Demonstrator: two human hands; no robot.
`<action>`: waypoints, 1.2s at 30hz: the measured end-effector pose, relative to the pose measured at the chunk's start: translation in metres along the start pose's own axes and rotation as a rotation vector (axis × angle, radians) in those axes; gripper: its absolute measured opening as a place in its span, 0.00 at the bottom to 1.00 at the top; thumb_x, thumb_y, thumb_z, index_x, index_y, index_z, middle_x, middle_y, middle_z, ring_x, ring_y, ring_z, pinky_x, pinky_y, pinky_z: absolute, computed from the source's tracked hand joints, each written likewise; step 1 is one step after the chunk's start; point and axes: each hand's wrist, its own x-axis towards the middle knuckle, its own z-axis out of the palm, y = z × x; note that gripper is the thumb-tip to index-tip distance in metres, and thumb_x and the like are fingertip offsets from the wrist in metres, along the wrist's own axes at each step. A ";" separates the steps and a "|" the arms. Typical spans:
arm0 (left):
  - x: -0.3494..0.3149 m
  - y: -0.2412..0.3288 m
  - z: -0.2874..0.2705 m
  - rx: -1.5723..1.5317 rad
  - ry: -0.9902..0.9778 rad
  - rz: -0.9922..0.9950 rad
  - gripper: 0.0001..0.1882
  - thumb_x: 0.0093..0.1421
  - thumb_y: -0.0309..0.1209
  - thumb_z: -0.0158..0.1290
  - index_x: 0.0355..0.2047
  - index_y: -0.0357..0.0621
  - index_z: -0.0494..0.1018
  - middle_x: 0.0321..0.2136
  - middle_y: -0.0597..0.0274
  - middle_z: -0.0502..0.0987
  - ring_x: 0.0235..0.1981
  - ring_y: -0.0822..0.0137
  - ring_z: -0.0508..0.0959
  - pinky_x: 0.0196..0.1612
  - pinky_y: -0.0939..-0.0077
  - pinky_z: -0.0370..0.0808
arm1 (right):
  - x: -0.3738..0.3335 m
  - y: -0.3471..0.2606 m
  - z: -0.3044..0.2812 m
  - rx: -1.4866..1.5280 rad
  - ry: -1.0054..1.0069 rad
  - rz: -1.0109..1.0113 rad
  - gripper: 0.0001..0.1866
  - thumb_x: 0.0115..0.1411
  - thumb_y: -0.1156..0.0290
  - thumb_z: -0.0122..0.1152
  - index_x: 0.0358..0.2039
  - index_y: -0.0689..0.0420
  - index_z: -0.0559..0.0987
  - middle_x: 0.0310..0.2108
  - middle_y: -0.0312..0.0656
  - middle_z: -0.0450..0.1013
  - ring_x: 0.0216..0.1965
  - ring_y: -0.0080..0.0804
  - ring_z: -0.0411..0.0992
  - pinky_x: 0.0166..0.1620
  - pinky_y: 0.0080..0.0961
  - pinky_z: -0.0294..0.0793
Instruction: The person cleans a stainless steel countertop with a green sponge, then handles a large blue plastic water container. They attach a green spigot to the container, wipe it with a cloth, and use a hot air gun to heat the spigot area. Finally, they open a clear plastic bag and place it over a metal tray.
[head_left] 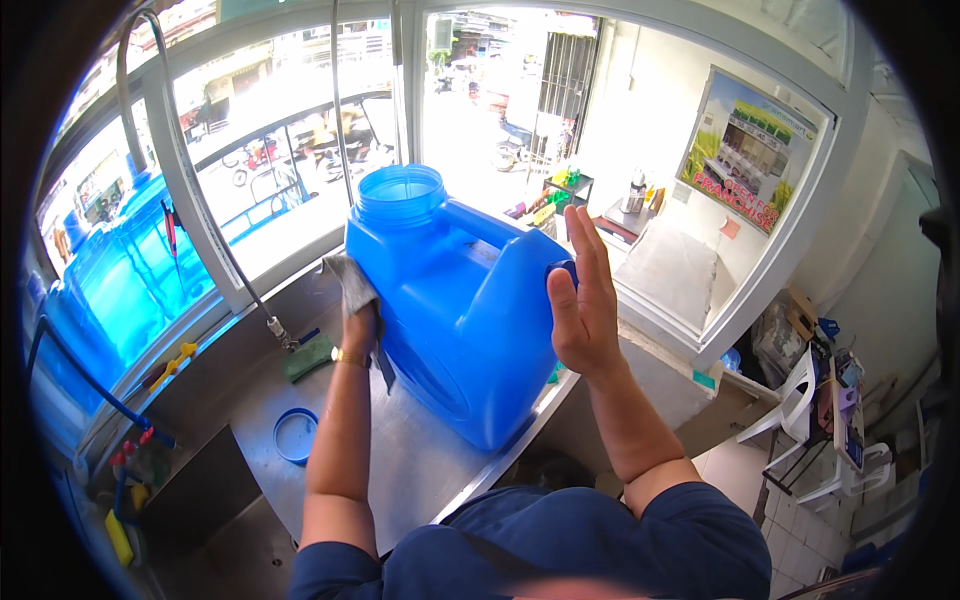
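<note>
A large blue plastic water jug point(455, 320) with a built-in handle stands tilted on the steel counter, its wide mouth uncovered. My left hand point(358, 332) has a grey cloth point(350, 290) pressed against the jug's left side; the cloth and jug partly hide its fingers. On the other side, my right hand point(587, 310) is open, fingers stretched up and palm toward the jug. It is beside a small dark blue cap point(563, 268) on the jug's upper right; whether the palm touches is unclear. A blue ring-shaped lid point(296, 436) lies on the counter near my left forearm.
A green scrub pad point(309, 358) lies by a hanging hose's metal end point(277, 328). The steel sink point(240, 535) is at lower left, with a yellow sponge point(119, 538) at its edge. Window frames point(205, 190) rise behind the counter. White plastic chairs point(790, 400) stand at right.
</note>
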 end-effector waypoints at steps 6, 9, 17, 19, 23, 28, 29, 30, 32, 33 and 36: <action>0.078 0.077 0.000 -0.233 -0.322 -0.193 0.27 0.73 0.48 0.41 0.61 0.40 0.67 0.56 0.57 0.75 0.54 0.66 0.76 0.55 0.68 0.76 | -0.007 0.011 0.014 0.128 0.040 0.013 0.32 0.74 0.53 0.36 0.64 0.70 0.64 0.61 0.61 0.66 0.64 0.55 0.63 0.67 0.43 0.58; 0.113 0.091 0.013 -0.333 -0.478 -0.216 0.27 0.72 0.48 0.43 0.59 0.39 0.69 0.52 0.58 0.78 0.51 0.65 0.78 0.55 0.67 0.77 | -0.008 0.010 0.015 0.149 0.069 0.040 0.31 0.74 0.55 0.35 0.62 0.71 0.67 0.59 0.58 0.70 0.63 0.53 0.66 0.66 0.42 0.59; 0.158 0.004 0.006 -0.448 -0.732 -0.306 0.29 0.72 0.50 0.42 0.61 0.39 0.67 0.53 0.57 0.77 0.51 0.64 0.78 0.54 0.65 0.78 | -0.010 0.008 0.014 0.174 0.043 0.114 0.31 0.73 0.54 0.36 0.61 0.70 0.69 0.59 0.56 0.70 0.63 0.50 0.65 0.67 0.41 0.58; 0.142 -0.033 0.000 -0.424 -0.700 -0.380 0.29 0.72 0.50 0.42 0.61 0.39 0.66 0.53 0.57 0.77 0.51 0.63 0.78 0.54 0.65 0.78 | -0.011 0.007 0.013 0.186 0.038 0.129 0.31 0.73 0.54 0.36 0.61 0.69 0.69 0.59 0.55 0.70 0.64 0.49 0.65 0.67 0.41 0.58; 0.110 -0.092 -0.007 -0.401 -0.660 -0.509 0.29 0.72 0.50 0.41 0.61 0.40 0.66 0.53 0.57 0.76 0.52 0.63 0.77 0.54 0.64 0.78 | -0.011 0.006 0.012 0.182 0.023 0.156 0.30 0.72 0.54 0.39 0.61 0.67 0.70 0.59 0.55 0.70 0.64 0.49 0.65 0.66 0.40 0.58; 0.093 -0.119 -0.025 -0.365 -0.631 -0.554 0.29 0.72 0.51 0.41 0.62 0.40 0.66 0.54 0.57 0.76 0.52 0.62 0.77 0.54 0.64 0.78 | -0.010 0.008 0.012 0.161 0.048 0.101 0.28 0.72 0.55 0.42 0.60 0.66 0.71 0.58 0.54 0.71 0.63 0.49 0.66 0.66 0.40 0.58; 0.088 -0.118 -0.034 -0.361 -0.616 -0.557 0.29 0.72 0.51 0.41 0.62 0.40 0.65 0.54 0.57 0.76 0.52 0.62 0.77 0.54 0.64 0.78 | -0.010 0.008 0.012 0.157 0.050 0.096 0.28 0.72 0.56 0.42 0.60 0.66 0.71 0.58 0.55 0.71 0.63 0.50 0.66 0.66 0.40 0.58; 0.081 -0.116 -0.042 -0.363 -0.596 -0.550 0.29 0.72 0.51 0.41 0.62 0.40 0.65 0.54 0.57 0.76 0.52 0.62 0.77 0.54 0.64 0.78 | -0.010 0.008 0.012 0.148 0.048 0.090 0.28 0.71 0.56 0.43 0.59 0.65 0.71 0.58 0.55 0.71 0.63 0.50 0.66 0.66 0.41 0.58; 0.063 -0.108 -0.060 -0.373 -0.543 -0.527 0.29 0.72 0.51 0.41 0.62 0.40 0.65 0.54 0.57 0.75 0.52 0.62 0.77 0.54 0.63 0.78 | -0.009 0.009 0.011 0.149 0.051 0.079 0.27 0.71 0.56 0.44 0.59 0.65 0.72 0.58 0.55 0.72 0.62 0.51 0.67 0.66 0.42 0.58; 0.050 -0.106 -0.066 -0.387 -0.491 -0.501 0.29 0.72 0.51 0.41 0.62 0.40 0.65 0.54 0.56 0.75 0.52 0.62 0.77 0.54 0.63 0.78 | -0.009 0.009 0.011 0.138 0.060 0.060 0.27 0.71 0.56 0.44 0.59 0.65 0.72 0.57 0.55 0.72 0.62 0.51 0.67 0.66 0.42 0.58; 0.004 -0.109 -0.072 -0.414 -0.213 -0.360 0.30 0.72 0.51 0.40 0.62 0.40 0.65 0.55 0.56 0.75 0.52 0.62 0.77 0.54 0.63 0.78 | -0.008 0.010 0.011 0.122 0.076 0.022 0.27 0.71 0.56 0.45 0.58 0.65 0.72 0.57 0.56 0.72 0.61 0.53 0.68 0.65 0.43 0.59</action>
